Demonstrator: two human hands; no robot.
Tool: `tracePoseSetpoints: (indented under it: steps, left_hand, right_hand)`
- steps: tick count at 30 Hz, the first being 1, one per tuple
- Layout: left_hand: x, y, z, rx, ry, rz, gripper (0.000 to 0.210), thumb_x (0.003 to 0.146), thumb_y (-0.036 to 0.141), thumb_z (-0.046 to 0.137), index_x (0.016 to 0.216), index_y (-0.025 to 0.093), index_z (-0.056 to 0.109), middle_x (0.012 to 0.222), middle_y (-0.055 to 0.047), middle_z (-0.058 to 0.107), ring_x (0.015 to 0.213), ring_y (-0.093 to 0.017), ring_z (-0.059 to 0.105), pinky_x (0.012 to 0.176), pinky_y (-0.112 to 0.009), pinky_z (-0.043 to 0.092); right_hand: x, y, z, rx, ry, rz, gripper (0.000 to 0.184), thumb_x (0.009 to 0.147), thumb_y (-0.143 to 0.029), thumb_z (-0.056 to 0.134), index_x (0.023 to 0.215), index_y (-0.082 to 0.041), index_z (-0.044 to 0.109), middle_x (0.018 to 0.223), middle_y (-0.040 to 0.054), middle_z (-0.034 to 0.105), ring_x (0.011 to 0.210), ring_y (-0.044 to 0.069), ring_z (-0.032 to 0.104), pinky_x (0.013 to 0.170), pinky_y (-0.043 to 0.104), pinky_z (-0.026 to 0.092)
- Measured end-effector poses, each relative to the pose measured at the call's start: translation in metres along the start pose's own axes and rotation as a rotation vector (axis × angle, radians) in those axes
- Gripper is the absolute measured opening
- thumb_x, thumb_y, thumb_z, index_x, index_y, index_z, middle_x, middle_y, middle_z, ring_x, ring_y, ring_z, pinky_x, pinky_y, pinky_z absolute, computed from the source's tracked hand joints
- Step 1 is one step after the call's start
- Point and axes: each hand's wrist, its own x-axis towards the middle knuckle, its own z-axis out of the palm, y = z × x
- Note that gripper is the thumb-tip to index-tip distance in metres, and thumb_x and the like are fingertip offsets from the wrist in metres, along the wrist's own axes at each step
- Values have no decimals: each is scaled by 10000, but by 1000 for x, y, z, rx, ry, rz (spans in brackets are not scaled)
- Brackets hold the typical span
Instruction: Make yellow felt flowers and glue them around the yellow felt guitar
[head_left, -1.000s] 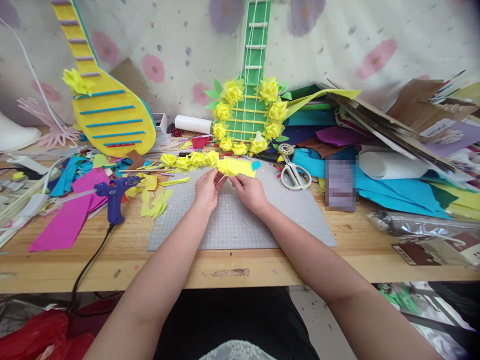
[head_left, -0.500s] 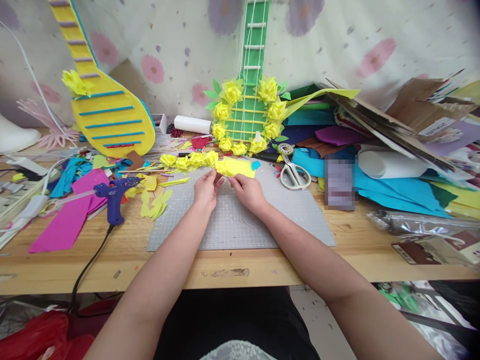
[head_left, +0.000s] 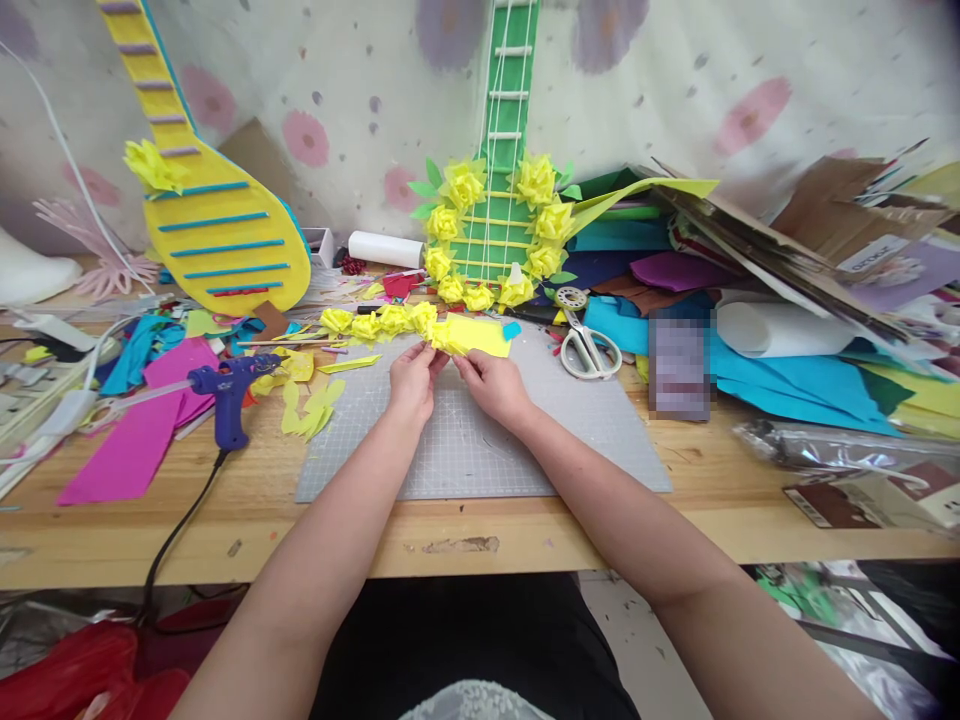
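Over the grey cutting mat (head_left: 480, 450), my left hand (head_left: 412, 382) and my right hand (head_left: 493, 385) are close together, fingertips pinched around a small ruffled piece of yellow paper (head_left: 444, 338). The fingers partly cover it. Just behind lie a row of yellow paper flowers (head_left: 394, 318) and a flat yellow paper sheet (head_left: 480, 336). Loose yellow paper petals (head_left: 309, 408) rest by the mat's left edge. Beyond the hands, a green guitar-shaped craft (head_left: 491, 235) leans on the back wall, ringed with yellow flowers.
To the left are a blue glue gun (head_left: 231, 395) with its cord, pink paper (head_left: 124, 450) and a yellow lute-shaped craft (head_left: 225, 235). White-handled scissors (head_left: 591, 352) lie on the mat's right. Blue paper (head_left: 795, 380) and stacked cardboard (head_left: 832, 215) fill the right side.
My hands have shifted only slightly around the ruffled yellow paper, and a bit more of it shows between the fingers. Everything else is in the same place.
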Motion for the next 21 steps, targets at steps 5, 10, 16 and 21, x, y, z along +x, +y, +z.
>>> tracePoseSetpoints:
  steps: [5,10,16,21]
  left_hand:
    - [1,0,-2,3,10,1,155,763,10,517,676,113,594,675,-12,624,646,-75,599,846,-277,472]
    - [2,-1,-4,14,-23,-27,109,770,50,535,712,128,586,706,-2,633,666,-75,596,840,-279,481]
    - [4,-1,-5,14,-23,-10,114,767,55,526,709,136,581,727,-13,629,659,-77,592,778,-255,480]
    - [11,7,-9,-17,24,37,102,763,66,527,702,135,572,712,-12,623,646,-77,588,732,-237,489]
  right_hand:
    - [1,2,2,22,3,10,373,885,-423,384,709,-175,600,654,26,610,588,122,487,553,237,283]
    - [2,6,2,41,22,2,385,876,-440,389,683,-175,590,628,17,592,566,115,464,539,240,275]
    - [3,8,4,70,43,16,297,834,-424,475,701,-178,574,634,3,591,562,108,465,546,235,289]
    - [2,13,-4,68,14,-58,271,814,-404,498,661,-183,538,593,-10,556,545,102,447,538,234,283]
